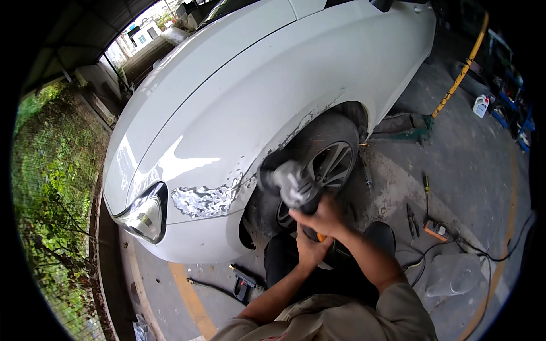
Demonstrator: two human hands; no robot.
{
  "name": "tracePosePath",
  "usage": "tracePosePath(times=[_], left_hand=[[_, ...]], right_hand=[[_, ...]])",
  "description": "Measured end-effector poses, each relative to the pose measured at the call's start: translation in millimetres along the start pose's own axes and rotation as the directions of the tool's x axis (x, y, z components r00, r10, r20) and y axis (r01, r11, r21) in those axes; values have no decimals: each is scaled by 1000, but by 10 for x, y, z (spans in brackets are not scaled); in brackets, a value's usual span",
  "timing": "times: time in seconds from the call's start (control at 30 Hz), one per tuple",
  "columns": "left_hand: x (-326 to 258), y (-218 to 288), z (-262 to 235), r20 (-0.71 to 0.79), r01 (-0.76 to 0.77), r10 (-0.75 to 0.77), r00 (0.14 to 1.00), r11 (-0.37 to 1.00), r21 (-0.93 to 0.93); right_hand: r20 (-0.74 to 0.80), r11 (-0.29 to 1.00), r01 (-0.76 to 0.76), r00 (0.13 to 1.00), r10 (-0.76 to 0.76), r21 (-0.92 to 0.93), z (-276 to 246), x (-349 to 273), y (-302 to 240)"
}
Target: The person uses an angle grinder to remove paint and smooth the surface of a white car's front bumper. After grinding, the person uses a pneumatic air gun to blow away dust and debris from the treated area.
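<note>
My right hand (325,219) wraps round the body of an angle grinder (296,186), and my left hand (311,248) closes on its rear end just below. The dark, motion-blurred disc (267,170) is at the front wheel arch of a white car (267,96); whether it touches the edge I cannot tell. Paint is stripped from a shiny bare-metal patch (206,200) between the headlight (149,217) and the arch, and chipped along the arch rim. Behind the grinder stands the front wheel (333,162), partly covered by the tool and my hands.
A floor jack (418,129) with a yellow handle (463,71) stands by the car's side. On the ground at right lie pliers (412,220), an orange box (437,229), black cables and a clear plastic container (454,275). A black gun-shaped tool (243,282) with a hose lies at left.
</note>
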State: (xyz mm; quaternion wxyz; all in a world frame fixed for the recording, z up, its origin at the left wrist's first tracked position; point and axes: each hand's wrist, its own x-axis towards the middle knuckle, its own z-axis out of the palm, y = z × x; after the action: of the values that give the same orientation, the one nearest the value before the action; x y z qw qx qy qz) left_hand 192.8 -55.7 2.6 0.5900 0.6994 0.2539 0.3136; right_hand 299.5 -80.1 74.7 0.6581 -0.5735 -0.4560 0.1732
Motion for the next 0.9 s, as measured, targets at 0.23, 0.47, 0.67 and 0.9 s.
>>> tracePosePath(times=[0.23, 0.47, 0.67, 0.9], left_hand=[[13, -146, 34, 10, -125, 125, 992, 992, 31], [-371, -497, -161, -48, -89, 85, 995, 991, -98], [-233, -442, -496, 26, -13, 13, 1000, 1000, 9], [-504, -446, -522, -120, -176, 172, 978, 984, -28]], right_hand=[[-59, 999, -5, 998, 3, -47, 22, 0, -19], [96, 985, 28, 995, -13, -167, 449, -367, 323], [-3, 998, -23, 1000, 23, -50, 588, -269, 220], [118, 998, 69, 991, -70, 15, 787, -395, 163]])
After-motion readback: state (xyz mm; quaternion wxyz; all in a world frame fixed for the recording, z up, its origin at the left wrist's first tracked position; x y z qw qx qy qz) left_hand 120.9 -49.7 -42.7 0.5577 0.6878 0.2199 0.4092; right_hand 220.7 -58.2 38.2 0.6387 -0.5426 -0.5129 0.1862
